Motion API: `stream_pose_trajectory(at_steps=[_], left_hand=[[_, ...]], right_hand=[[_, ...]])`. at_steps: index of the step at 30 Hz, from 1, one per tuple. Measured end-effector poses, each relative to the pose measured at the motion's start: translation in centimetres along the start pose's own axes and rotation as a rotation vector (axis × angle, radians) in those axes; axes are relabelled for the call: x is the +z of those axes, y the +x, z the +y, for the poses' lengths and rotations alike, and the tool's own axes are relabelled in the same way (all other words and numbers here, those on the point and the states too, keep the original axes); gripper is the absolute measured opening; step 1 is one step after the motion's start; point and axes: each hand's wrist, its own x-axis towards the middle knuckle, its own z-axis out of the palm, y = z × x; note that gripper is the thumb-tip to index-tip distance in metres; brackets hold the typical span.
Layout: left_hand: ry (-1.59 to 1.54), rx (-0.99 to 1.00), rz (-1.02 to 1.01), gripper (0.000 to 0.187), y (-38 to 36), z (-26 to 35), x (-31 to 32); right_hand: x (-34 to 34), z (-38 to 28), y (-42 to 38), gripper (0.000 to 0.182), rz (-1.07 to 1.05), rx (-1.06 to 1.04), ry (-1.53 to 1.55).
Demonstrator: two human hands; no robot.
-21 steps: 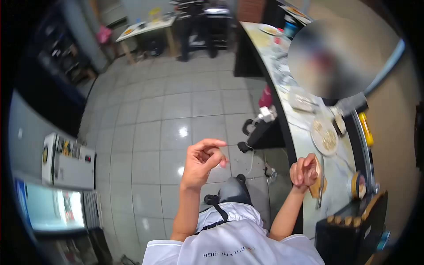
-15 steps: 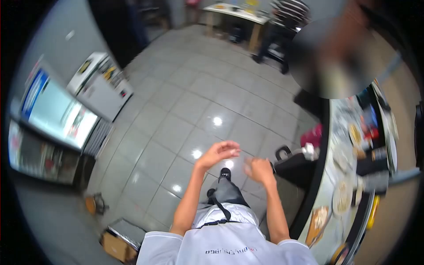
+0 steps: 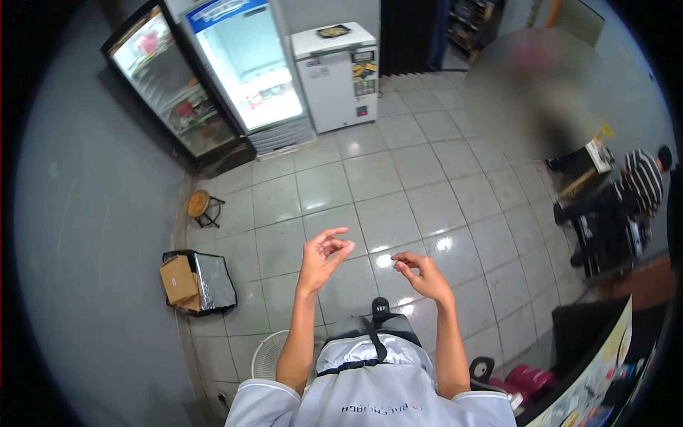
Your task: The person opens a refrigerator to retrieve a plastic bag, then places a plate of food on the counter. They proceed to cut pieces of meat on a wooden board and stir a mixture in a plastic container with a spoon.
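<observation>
My left hand (image 3: 326,260) is raised in front of my body over the tiled floor (image 3: 398,206). Its fingers are loosely curved and apart, and nothing shows in them. To its right, at a small distance, my right hand (image 3: 422,276) hangs in the air with bent fingers, the thumb below the index finger. No object is visible in it either. The hands do not touch each other. Beneath them are my white shirt (image 3: 384,391) and a black shoe (image 3: 380,306).
Ahead left stand a dark glass-door fridge (image 3: 171,92), a lit fridge (image 3: 249,71) and a white freezer (image 3: 331,92). A stool (image 3: 199,204), an insulated bag (image 3: 215,281) with cardboard and a fan (image 3: 269,354) line the left. Right: a counter (image 3: 597,370) and a striped-shirted person (image 3: 640,181).
My view has turned left: the fridges and freezer now lie ahead, and the counter has slid to the lower right corner. Both hands stay raised, with slightly different finger poses.
</observation>
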Motion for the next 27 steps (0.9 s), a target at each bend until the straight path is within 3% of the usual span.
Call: stream_pose_trajectory(at_steps=[8, 11, 12, 14, 15, 16, 18, 20, 21, 22, 24, 25, 27], left_hand=[[-0.016, 0.180, 0.266, 0.015, -0.1, 3.4, -4.2], [-0.155, 0.269, 0.337, 0.005, -0.6, 4.6, -7.4], [-0.157, 0.273, 0.372, 0.005, 0.0, 4.2, -8.9], [-0.591, 0.454, -0.033, 0.020, 2.2, 1.5, -12.5], [-0.803, 0.381, -0.214, 0.033, 3.7, -1.7, -14.9], [-0.799, 0.388, -0.194, 0.033, 5.3, -4.1, -16.4], [-0.014, -0.206, 0.459, 0.038, 9.0, -7.6, -19.1], [1.470, -0.198, 0.161, 0.045, 8.5, -9.6, -22.2], [0.926, -0.117, 0.063, 0.045, 9.8, -9.3, -24.6], [0.928, -0.116, 0.066, 0.045, 11.2, -7.7, -26.1], [0.155, -0.275, 0.228, 0.044, 13.6, -4.8, -28.0], [0.271, -0.184, 0.283, 0.042, 14.4, -4.0, -29.5], [0.372, -0.158, 0.345, 0.042, 15.6, -3.3, -32.9]], right_hand=[[-4.3, -7.6, 10.2, 0.030, -0.588, -0.222, -0.025], [-4.5, -8.5, 15.3, 0.029, -0.778, -0.450, 0.436], [-3.2, -8.1, 17.5, 0.029, -0.814, -0.449, 0.434], [0.6, -5.4, 22.5, 0.028, -0.991, -0.489, 1.203], [3.1, -3.5, 25.3, 0.026, -0.936, -0.214, 1.371], [6.0, -2.1, 27.8, 0.026, -0.857, 0.071, 1.520], [11.9, -2.7, 31.3, 0.021, -0.359, -0.227, -0.290], [15.8, -2.3, 33.6, 0.018, -0.482, -0.308, -0.212], [17.4, -2.5, 35.0, 0.017, -0.602, -0.380, -0.139], [19.0, -3.3, 36.7, 0.017, -0.602, -0.383, -0.138], [21.5, -5.0, 39.6, 0.019, -0.527, -0.297, -0.137], [22.5, -6.1, 41.2, 0.021, -0.554, -0.289, -0.272], [24.8, -8.2, 44.1, 0.021, -0.592, -0.301, -0.245]])
